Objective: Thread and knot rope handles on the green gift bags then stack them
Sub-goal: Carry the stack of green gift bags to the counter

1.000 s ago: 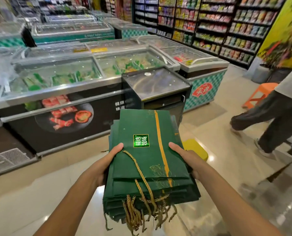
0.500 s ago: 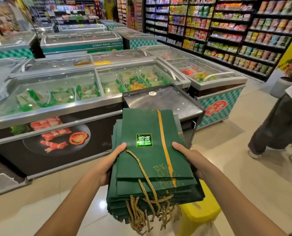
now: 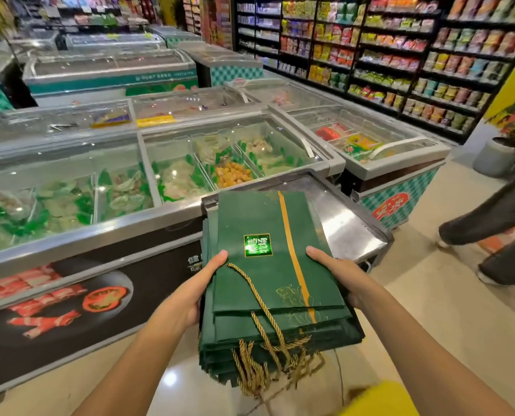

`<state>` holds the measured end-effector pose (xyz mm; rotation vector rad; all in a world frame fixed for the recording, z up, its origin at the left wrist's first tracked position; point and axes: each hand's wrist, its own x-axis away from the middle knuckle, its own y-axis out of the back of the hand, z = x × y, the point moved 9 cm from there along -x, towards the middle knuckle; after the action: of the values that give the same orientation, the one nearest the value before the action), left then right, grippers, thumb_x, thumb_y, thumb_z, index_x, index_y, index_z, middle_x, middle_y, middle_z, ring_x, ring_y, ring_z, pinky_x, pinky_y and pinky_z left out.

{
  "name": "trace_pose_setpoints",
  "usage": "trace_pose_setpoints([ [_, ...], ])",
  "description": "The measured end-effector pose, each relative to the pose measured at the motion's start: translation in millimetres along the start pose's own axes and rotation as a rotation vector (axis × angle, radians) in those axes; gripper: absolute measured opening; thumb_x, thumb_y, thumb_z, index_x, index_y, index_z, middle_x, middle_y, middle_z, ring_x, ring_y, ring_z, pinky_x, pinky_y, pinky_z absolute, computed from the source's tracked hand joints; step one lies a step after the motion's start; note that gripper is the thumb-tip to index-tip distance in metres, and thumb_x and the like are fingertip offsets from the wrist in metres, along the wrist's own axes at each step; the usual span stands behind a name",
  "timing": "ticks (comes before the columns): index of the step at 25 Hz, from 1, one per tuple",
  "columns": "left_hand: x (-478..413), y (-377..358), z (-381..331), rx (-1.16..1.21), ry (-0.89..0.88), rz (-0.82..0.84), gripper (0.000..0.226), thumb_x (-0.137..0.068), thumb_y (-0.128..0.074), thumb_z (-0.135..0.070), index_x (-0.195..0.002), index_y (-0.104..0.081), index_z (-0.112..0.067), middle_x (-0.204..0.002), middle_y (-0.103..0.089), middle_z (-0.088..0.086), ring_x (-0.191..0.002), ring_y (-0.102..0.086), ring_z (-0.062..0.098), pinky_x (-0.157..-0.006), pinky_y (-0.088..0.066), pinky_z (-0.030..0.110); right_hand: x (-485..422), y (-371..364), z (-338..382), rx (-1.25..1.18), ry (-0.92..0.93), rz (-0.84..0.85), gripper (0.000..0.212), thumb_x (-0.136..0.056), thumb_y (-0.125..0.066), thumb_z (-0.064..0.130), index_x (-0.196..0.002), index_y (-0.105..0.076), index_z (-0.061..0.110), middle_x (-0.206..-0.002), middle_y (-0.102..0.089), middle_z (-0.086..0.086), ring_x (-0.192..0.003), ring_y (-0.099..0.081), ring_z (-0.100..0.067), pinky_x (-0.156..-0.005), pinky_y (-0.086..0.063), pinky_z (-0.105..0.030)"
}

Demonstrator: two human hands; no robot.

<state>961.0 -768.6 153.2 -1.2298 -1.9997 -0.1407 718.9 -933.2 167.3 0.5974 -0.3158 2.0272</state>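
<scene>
The left hand [image 3: 194, 295] and right hand [image 3: 342, 274] each grasp a side of the stack of green gift bags [image 3: 265, 283], thumbs on top, held in the air before the steel-topped cabinet [image 3: 345, 226]. Setting it down well likely means lowering both sides evenly, with the gold rope handles [image 3: 257, 367] left free. Glass-lidded chest freezers [image 3: 115, 187] stand behind it, and snack shelves [image 3: 400, 61] line the aisle

Bright overhead light, floor [image 3: 172, 379] glare (edges warped)
</scene>
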Motion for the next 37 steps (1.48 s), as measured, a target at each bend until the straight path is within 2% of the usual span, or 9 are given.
trace_pose_setpoints([
  [5, -58.0, 1.9, -49.3, 0.029, 0.008, -0.053, 0.059, -0.078, -0.075, -0.056, -0.114, -0.07, -0.01, -0.106, -0.075, 0.018, -0.097, -0.074, 0.033, -0.096, -0.054, 0.049, -81.0, -8.1, 37.0, 0.026, -0.015, 0.014, 0.068, -0.07, -0.085, 0.058, -0.11, -0.072, 0.004, -0.097, -0.079, -0.013, -0.089, -0.077, -0.03, -0.083, -0.061, -0.042],
  [11, -121.9, 1.7, -77.9, 0.135, 0.016, -0.162, 0.067, -0.071, -0.08, -0.054, -0.119, -0.068, -0.009, -0.108, -0.075, 0.018, -0.097, -0.074, 0.033, -0.096, -0.054, 0.049, -186.4, -11.2, 66.2, 0.088, -0.058, 0.126, 0.076, -0.064, -0.088, 0.059, -0.112, -0.073, 0.001, -0.1, -0.078, -0.016, -0.093, -0.076, -0.034, -0.093, -0.059, -0.051],
  [16, -168.6, -2.9, -84.8, 0.216, -0.003, -0.332, 0.066, -0.072, -0.08, -0.054, -0.12, -0.067, -0.01, -0.106, -0.075, 0.017, -0.096, -0.074, 0.032, -0.092, -0.056, 0.047, -273.3, -15.7, 84.5, 0.156, -0.092, 0.257, 0.07, -0.068, -0.087, 0.056, -0.11, -0.071, 0.002, -0.095, -0.079, -0.013, -0.089, -0.077, -0.031, -0.088, -0.061, -0.047],
  [21, -189.7, -6.7, -82.1, 0.28, 0.014, -0.457, 0.062, -0.075, -0.078, -0.052, -0.118, -0.067, -0.009, -0.106, -0.075, 0.017, -0.1, -0.072, 0.034, -0.097, -0.054, 0.048, -319.8, -20.2, 77.8, 0.219, -0.146, 0.333, 0.083, -0.057, -0.09, 0.065, -0.11, -0.071, 0.003, -0.094, -0.079, -0.011, -0.088, -0.078, -0.029, -0.088, -0.062, -0.047],
  [28, -195.9, -1.2, -93.0, 0.205, 0.058, -0.489, 0.062, -0.074, -0.081, -0.053, -0.115, -0.069, -0.008, -0.106, -0.076, 0.015, -0.099, -0.073, 0.032, -0.1, -0.053, 0.048, -333.5, -20.3, 74.5, 0.291, -0.151, 0.341, 0.07, -0.066, -0.087, 0.06, -0.104, -0.073, 0.003, -0.091, -0.08, -0.009, -0.085, -0.078, -0.025, -0.086, -0.062, -0.043],
  [31, -194.2, 7.6, -102.3, 0.059, 0.057, -0.535, 0.093, -0.054, -0.086, -0.068, -0.122, -0.065, -0.009, -0.111, -0.075, 0.012, -0.1, -0.073, 0.03, -0.097, -0.054, 0.046, -333.5, -14.5, 91.2, 0.507, -0.038, 0.27, 0.06, -0.07, -0.081, 0.067, -0.092, -0.074, 0.011, -0.09, -0.079, -0.006, -0.084, -0.076, -0.023, -0.082, -0.062, -0.04],
  [33, -189.9, 16.4, -126.2, -0.204, -0.016, -0.612, 0.112, -0.046, -0.085, -0.077, -0.132, -0.056, -0.011, -0.125, -0.068, 0.004, -0.108, -0.068, 0.025, -0.1, -0.051, 0.042, -324.6, -13.6, 113.4, 0.685, 0.112, 0.215, 0.057, -0.078, -0.075, 0.066, -0.094, -0.071, 0.011, -0.1, -0.077, -0.006, -0.087, -0.072, -0.021, -0.072, -0.057, -0.032],
  [35, -179.8, 11.4, -163.6, -0.518, -0.136, -0.698, 0.094, -0.068, -0.081, -0.064, -0.139, -0.049, -0.012, -0.13, -0.058, -0.004, -0.12, -0.06, 0.024, -0.101, -0.047, 0.037, -311.4, -18.2, 142.0, 0.805, 0.306, 0.152, 0.057, -0.087, -0.073, 0.056, -0.12, -0.067, 0.01, -0.115, -0.07, -0.002, -0.103, -0.068, -0.023, -0.073, -0.047, -0.026],
  [37, -172.4, -2.4, -197.2, -0.854, -0.287, -0.779, 0.07, -0.085, -0.072, -0.048, -0.141, -0.049, -0.013, -0.137, -0.057, 0.004, -0.125, -0.055, 0.027, -0.102, -0.046, 0.041, -298.9, -24.3, 161.5, 0.875, 0.472, 0.13, 0.053, -0.094, -0.07, 0.044, -0.132, -0.063, 0.009, -0.121, -0.066, -0.004, -0.113, -0.064, -0.026, -0.08, -0.046, -0.027],
])
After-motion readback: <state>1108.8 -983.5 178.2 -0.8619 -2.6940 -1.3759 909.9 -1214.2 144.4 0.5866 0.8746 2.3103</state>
